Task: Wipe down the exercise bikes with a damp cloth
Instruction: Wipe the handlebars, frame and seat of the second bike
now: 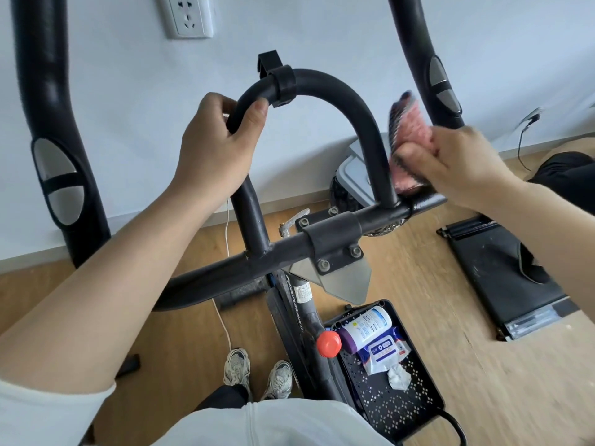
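L hand [216,146] clamps the handlebar loop [338,88]; R hand [457,162] pinches pink cloth [410,140] (blurred) vs the right upright. Loose pinch = cloth drops.

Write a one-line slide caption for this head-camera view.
Left hand steadies the bike's handlebar loop while the right hand presses a pink cloth against its right side.

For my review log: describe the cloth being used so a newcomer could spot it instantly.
Start at the black handlebar loop in the middle. Beside its right upright, the right hand grips the cloth. It is pink and fuzzy with a dark edge, the only pink item here.
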